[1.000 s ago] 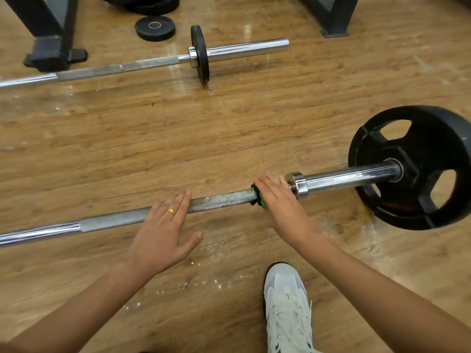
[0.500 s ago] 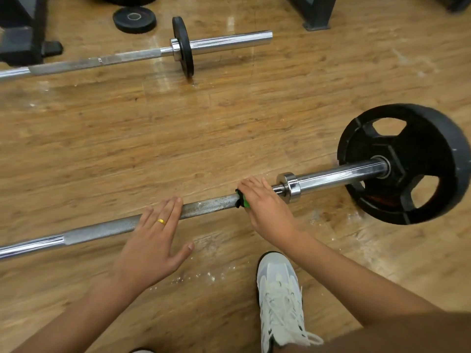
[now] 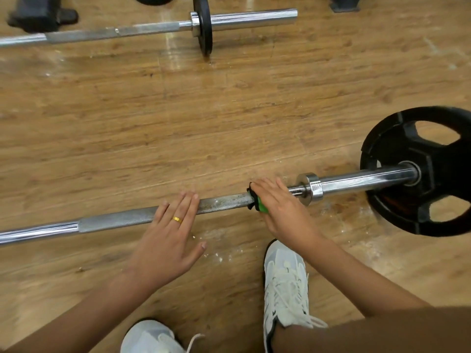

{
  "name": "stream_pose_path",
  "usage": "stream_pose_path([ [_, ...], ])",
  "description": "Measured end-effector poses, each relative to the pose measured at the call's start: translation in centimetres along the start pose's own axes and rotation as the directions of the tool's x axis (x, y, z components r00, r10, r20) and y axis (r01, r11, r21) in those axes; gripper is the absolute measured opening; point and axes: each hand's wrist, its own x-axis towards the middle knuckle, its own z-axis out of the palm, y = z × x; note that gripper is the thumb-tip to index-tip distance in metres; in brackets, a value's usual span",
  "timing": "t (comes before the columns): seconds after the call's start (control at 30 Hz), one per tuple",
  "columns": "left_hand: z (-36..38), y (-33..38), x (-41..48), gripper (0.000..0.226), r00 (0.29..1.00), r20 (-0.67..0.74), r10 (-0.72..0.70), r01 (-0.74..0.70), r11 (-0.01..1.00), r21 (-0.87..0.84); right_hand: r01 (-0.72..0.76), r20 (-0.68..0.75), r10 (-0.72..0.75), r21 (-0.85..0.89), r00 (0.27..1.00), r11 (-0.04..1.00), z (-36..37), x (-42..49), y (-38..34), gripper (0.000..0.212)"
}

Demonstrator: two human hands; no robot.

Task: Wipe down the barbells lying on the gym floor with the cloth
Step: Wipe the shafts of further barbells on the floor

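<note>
left hand point(image 3: 168, 238) lies flat, fingers straight and thumb splayed; right hand point(image 3: 283, 212) presses palm-down, fingers together.

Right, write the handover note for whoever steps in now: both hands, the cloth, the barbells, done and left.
Left hand: flat on the near barbell, on its knurled shaft, fingers straight.
Right hand: presses the green-and-black cloth onto the same shaft, just short of the collar.
Far barbell: at the top of the view, no hand on it.
Done: unclear; white specks show on the shaft between the hands.
Left: probably that stretch, the chrome sleeve out to the black plate, then the far barbell.
</note>
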Motion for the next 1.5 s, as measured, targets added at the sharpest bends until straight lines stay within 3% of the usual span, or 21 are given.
stream_pose_path([
  [0.37, 0.7, 1.0, -2.3, 0.081, 0.998, -0.027, 0.062, -0.061, 0.997, 0.036, -0.217, -0.046, 0.215, -0.346, 0.976, 0.913, -2.6, -4.3, 0.8, 0.057],
  [0.6, 1.0, 2.5, -4.0, 0.083, 0.997, -0.02, 0.072, -0.07, 0.994, 0.082, -0.139, 0.059, 0.16, -0.269, 0.985, 0.953, -3.7, -4.4, 1.7, 0.05],
  [0.8, 1.2, 3.0, -5.0, 0.084, 0.996, 0.002, 0.087, -0.087, 0.993, 0.086, -0.173, 0.035, 0.18, -0.153, 0.983, 0.973, -2.3, -7.1, 0.2, 0.066],
  [0.93, 1.1, 3.1, -5.7, 0.085, 0.994, 0.02, 0.106, -0.107, 0.989, 0.099, -0.145, 0.063, 0.159, -0.186, 0.985, 0.972, -2.4, -6.8, 0.0, 0.064],
  [1.07, 1.0, 3.3, -6.1, 0.085, 0.994, 0.013, 0.108, -0.109, 0.99, 0.091, -0.258, 0.028, 0.267, -0.184, 0.963, 0.948, -2.4, -7.6, -0.9, 0.062],
  [1.2, 1.1, 3.7, -6.1, 0.083, 0.995, 0.006, 0.1, -0.101, 0.992, 0.078, -0.168, 0.057, 0.181, -0.178, 0.982, 0.97, -1.6, -8.2, -1.5, 0.069],
  [1.37, 1.3, 3.6, -6.3, 0.084, 0.995, 0.005, 0.096, -0.097, 0.992, 0.082, -0.345, -0.046, 0.344, -0.221, 0.938, 0.912, -2.5, -8.0, -1.4, 0.056],
  [1.5, 1.4, 3.6, -6.3, 0.087, 0.995, 0.018, 0.098, -0.099, 0.991, 0.087, -0.231, 0.017, 0.234, -0.116, 0.972, 0.966, -1.9, -7.6, -2.0, 0.053],
])
